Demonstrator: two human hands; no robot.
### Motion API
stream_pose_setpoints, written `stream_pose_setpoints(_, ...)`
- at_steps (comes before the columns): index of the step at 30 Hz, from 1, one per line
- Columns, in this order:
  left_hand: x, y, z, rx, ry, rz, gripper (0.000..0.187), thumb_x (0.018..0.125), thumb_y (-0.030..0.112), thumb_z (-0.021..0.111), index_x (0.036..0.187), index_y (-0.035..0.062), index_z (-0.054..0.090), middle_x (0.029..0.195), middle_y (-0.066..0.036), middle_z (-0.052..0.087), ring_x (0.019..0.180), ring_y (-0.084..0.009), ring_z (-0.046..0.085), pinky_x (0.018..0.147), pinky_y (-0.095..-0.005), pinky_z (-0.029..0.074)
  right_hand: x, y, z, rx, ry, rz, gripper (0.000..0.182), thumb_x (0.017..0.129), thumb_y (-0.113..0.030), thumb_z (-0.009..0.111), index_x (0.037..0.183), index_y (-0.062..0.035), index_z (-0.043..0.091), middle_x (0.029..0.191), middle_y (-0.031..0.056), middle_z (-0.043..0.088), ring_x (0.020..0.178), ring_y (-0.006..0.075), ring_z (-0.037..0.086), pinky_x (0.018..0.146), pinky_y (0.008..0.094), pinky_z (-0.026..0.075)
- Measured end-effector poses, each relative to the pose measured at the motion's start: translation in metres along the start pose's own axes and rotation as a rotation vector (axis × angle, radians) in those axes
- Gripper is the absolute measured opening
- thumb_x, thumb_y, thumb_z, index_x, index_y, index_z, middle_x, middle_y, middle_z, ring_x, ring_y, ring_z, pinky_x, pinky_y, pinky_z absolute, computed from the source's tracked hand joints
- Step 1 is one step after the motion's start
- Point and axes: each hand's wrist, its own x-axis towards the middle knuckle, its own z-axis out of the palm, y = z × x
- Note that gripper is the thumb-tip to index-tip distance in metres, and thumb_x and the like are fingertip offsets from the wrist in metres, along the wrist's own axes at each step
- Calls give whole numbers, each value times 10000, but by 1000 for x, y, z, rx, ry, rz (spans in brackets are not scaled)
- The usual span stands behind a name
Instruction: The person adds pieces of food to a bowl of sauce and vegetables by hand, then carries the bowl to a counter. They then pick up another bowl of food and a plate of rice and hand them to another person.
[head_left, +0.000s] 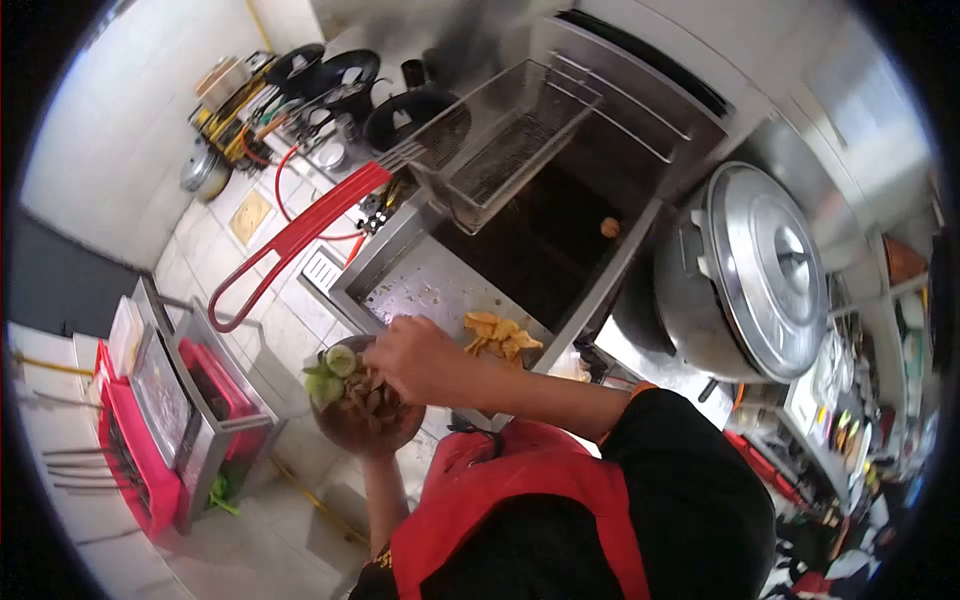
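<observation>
At a kitchen fryer station, my left hand (372,445) cups a brown bowl (365,415) from beneath, fingers wrapped under its base. The bowl carries dark meat pieces and cucumber slices (332,365) and sits just in front of the fryer's steel ledge (425,285). My right hand (420,355) hovers over the bowl's food, fingers curled downward; I cannot tell whether they pinch anything. Fried golden pieces (500,335) lie on the ledge beside it, under a red-handled fry basket (500,135).
</observation>
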Motion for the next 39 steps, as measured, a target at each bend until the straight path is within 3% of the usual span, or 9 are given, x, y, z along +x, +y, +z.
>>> stream_pose_setpoints(6, 11, -38, 19, -307, -120, -516, 680, 869, 568, 357, 1386, 142, 239, 1395, -110, 298, 1280, -281, 303, 1061, -442, 255, -92, -26, -58, 55, 219, 56, 222, 804, -142, 568, 1007, -81, 632, 958, 59, 610, 907, 265, 550, 807, 371, 439)
stream_pose_setpoints(8, 7, -57, 24, -565, -23, -794, 687, 867, 576, 357, 1388, 146, 234, 1397, -112, 294, 1280, -284, 302, 1062, -447, 252, -142, -45, -93, 241, 223, 222, 190, 837, -145, 544, 988, -65, 627, 957, 109, 618, 922, 292, 560, 817, 383, 439)
stream_pose_setpoints(10, -7, -86, 75, 21, -337, -742, 713, 860, 598, 338, 1377, 112, 263, 1383, -145, 308, 1258, -324, 332, 1048, -466, 281, -197, -69, -121, 287, 270, 472, 209, 853, -153, 544, 1023, -65, 626, 943, 129, 625, 876, 306, 578, 773, 374, 454)
stream_pose_setpoints(14, -59, -126, 140, -362, -426, -1007, 710, 851, 602, 350, 1365, 114, 301, 1366, -150, 343, 1243, -332, 359, 1022, -482, 323, -298, -111, -124, -62, 553, 947, 188, 815, -91, 562, 978, -50, 646, 902, 143, 643, 874, 307, 587, 787, 368, 443)
stream_pose_setpoints(18, -118, -170, 180, -170, -402, -1223, 685, 854, 605, 309, 1340, 125, 353, 1343, -130, 391, 1212, -322, 405, 999, -486, 352, -355, -157, -119, -71, 671, 906, 169, 804, -73, 570, 943, -25, 654, 862, 133, 643, 817, 278, 565, 768, 356, 432)
stream_pose_setpoints(24, -225, -272, 215, -124, -371, -1404, 591, 899, 520, 287, 1293, 100, 417, 1263, -134, 480, 1131, -289, 487, 974, -453, 382, -425, -164, -127, -481, 601, 749, 419, 751, -261, 644, 1138, -119, 566, 1152, 102, 531, 1004, 321, 467, 874, 409, 393)
stream_pose_setpoints(31, -395, -400, 269, -131, -458, -1667, 591, 886, 525, 323, 1274, 96, 443, 1264, -126, 486, 1121, -300, 497, 993, -444, 363, -621, -210, -163, -547, 552, 1007, 237, 750, -258, 639, 937, -112, 629, 962, 20, 592, 950, 257, 499, 806, 399, 398)
stream_pose_setpoints(36, -475, -482, 268, -90, -449, -1853, 617, 885, 532, 310, 1285, 77, 426, 1275, -141, 475, 1143, -298, 482, 997, -434, 362, -705, -216, -202, -599, 807, 1093, 220, 719, -201, 665, 920, -113, 654, 937, 28, 605, 889, 256, 501, 789, 368, 408)
stream_pose_setpoints(39, -508, -523, 281, -7, -443, -1894, 630, 880, 541, 325, 1291, 73, 418, 1281, -145, 468, 1145, -303, 479, 1001, -438, 357, -746, -218, -198, -601, 759, 1170, 237, 723, -196, 663, 946, -115, 656, 953, 22, 607, 903, 257, 501, 783, 367, 411)
